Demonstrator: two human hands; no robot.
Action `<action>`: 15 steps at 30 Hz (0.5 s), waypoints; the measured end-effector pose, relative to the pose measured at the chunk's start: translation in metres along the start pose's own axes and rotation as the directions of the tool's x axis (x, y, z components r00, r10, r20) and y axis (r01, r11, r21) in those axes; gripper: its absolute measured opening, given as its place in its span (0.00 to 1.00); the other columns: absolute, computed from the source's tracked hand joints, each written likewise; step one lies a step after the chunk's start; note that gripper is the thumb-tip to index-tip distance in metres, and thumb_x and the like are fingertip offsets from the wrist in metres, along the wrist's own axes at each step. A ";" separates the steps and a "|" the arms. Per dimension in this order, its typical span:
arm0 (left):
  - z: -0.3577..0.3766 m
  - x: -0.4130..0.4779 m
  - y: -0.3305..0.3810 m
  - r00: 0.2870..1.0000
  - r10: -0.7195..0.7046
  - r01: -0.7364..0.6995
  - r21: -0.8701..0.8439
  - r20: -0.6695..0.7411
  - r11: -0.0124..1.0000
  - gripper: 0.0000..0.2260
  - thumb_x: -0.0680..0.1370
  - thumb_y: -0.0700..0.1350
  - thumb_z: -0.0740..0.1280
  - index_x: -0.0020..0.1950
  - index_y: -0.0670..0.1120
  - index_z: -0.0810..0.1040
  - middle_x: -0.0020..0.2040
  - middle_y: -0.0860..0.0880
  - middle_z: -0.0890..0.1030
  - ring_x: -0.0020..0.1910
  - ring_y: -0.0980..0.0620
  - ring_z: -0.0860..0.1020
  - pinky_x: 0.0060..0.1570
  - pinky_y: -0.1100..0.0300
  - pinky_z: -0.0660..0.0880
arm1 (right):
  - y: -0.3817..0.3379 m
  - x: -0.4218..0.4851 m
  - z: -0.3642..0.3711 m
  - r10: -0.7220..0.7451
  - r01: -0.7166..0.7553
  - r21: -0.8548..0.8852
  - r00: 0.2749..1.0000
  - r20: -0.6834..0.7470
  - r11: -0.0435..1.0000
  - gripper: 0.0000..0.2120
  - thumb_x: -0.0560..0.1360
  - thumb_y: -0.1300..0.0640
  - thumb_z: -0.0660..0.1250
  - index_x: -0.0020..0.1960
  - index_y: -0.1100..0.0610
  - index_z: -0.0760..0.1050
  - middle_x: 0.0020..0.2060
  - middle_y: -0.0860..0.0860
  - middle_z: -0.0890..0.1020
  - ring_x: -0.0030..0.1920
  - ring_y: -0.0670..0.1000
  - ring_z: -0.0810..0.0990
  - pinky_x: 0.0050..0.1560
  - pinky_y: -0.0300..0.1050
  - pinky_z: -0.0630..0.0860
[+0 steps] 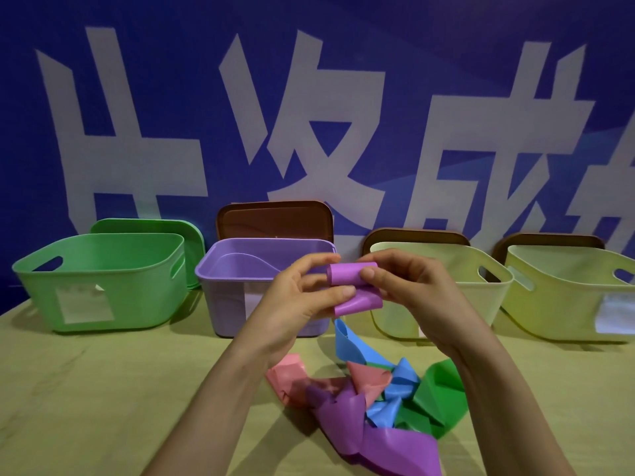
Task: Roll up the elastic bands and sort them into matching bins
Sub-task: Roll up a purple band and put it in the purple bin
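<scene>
Both hands are raised off the worktop (103, 389), close together and clamped on one thing. My left hand (302, 297) pinches one end of the purple roll (354, 280) and my right hand (405, 293) pinches the other, thumbs on its near face. I hold it by the ends so the coil stays tight and square while I wind. It is in the air, in front of the right corner of the purple bin (233, 262), where I judge it belongs.

A loose tail drops from the roll toward six o'clock. I take it to run into the purple length (395, 448) in the pile below, though the blue band (350, 345) hides the join. If so, the rolling is only partly done.

The bands are thin, smooth, matte sheet, wide and limp, creasing into soft folds. The pink band (292, 376) lies at seven o'clock and the green band (443, 383) at five, all tangled over each other.

The bins are rounded plastic tubs with cut-out handles, set in a row along the back. The green bin (99, 242) is at nine o'clock, and two pale yellow bins (494, 280) are at three. Lids lean behind them against the wall, out of the way, including the brown lid (275, 218) at twelve.
</scene>
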State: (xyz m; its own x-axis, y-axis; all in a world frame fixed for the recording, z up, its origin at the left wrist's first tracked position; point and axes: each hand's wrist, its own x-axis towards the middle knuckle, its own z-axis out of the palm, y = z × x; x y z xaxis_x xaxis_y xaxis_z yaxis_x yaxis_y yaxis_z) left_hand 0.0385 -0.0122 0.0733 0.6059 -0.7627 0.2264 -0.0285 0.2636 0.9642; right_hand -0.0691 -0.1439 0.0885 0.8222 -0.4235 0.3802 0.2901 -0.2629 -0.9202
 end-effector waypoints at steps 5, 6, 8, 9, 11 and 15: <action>-0.003 0.000 0.001 1.000 -0.014 0.014 0.027 0.020 1.000 0.12 0.71 0.35 0.71 0.54 0.40 0.80 0.48 0.41 0.84 0.44 0.52 0.83 0.43 0.65 0.79 | 0.000 0.000 -0.003 -0.019 0.019 0.020 1.000 -0.008 1.000 0.12 0.66 0.59 0.70 0.49 0.59 0.80 0.39 0.52 0.84 0.41 0.47 0.82 0.43 0.36 0.78; -0.004 0.000 0.000 0.999 -0.012 0.012 0.018 0.042 1.000 0.13 0.70 0.38 0.71 0.54 0.41 0.80 0.48 0.42 0.84 0.46 0.51 0.83 0.45 0.64 0.79 | 0.001 0.000 -0.003 -0.022 0.022 0.011 1.000 -0.012 1.000 0.12 0.65 0.60 0.71 0.49 0.58 0.80 0.40 0.52 0.84 0.42 0.47 0.82 0.44 0.36 0.78; -0.004 0.002 0.000 0.998 -0.033 0.034 -0.021 0.057 0.999 0.14 0.69 0.44 0.70 0.53 0.41 0.80 0.47 0.43 0.84 0.46 0.50 0.83 0.46 0.62 0.80 | 0.002 0.001 -0.003 -0.034 0.034 -0.023 0.999 -0.016 0.999 0.11 0.66 0.64 0.72 0.48 0.56 0.81 0.40 0.52 0.85 0.42 0.46 0.82 0.45 0.37 0.77; -0.004 0.003 0.000 0.998 -0.044 0.045 -0.035 0.046 0.998 0.14 0.70 0.47 0.69 0.52 0.40 0.80 0.46 0.44 0.83 0.44 0.50 0.83 0.44 0.62 0.80 | 0.003 0.001 -0.002 -0.047 0.047 -0.049 0.999 -0.015 0.998 0.12 0.67 0.67 0.73 0.47 0.56 0.81 0.40 0.52 0.85 0.43 0.46 0.82 0.46 0.37 0.77; -0.004 0.005 -0.001 0.999 -0.042 0.043 -0.024 0.029 0.999 0.10 0.74 0.45 0.67 0.51 0.40 0.80 0.44 0.44 0.83 0.42 0.51 0.82 0.43 0.62 0.80 | 0.001 0.001 -0.001 -0.076 0.076 -0.075 0.997 0.005 0.994 0.14 0.66 0.72 0.72 0.47 0.57 0.81 0.42 0.51 0.84 0.44 0.44 0.82 0.48 0.36 0.77; -0.009 0.005 -0.002 0.995 0.001 0.001 -0.021 0.103 1.000 0.12 0.72 0.42 0.67 0.55 0.42 0.80 0.51 0.44 0.84 0.49 0.50 0.82 0.49 0.62 0.79 | -0.002 -0.001 0.002 -0.139 0.142 -0.066 0.990 0.037 0.988 0.19 0.65 0.74 0.72 0.51 0.57 0.80 0.50 0.54 0.81 0.50 0.43 0.81 0.49 0.35 0.77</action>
State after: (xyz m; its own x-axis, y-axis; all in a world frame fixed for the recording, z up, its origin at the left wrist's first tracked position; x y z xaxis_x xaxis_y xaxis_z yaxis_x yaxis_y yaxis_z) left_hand 0.0484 -0.0114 0.0709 0.5208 -0.8190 0.2408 -0.0115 0.2754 0.9613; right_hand -0.0700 -0.1414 0.0896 0.7914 -0.3502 0.5010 0.3708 -0.3765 -0.8489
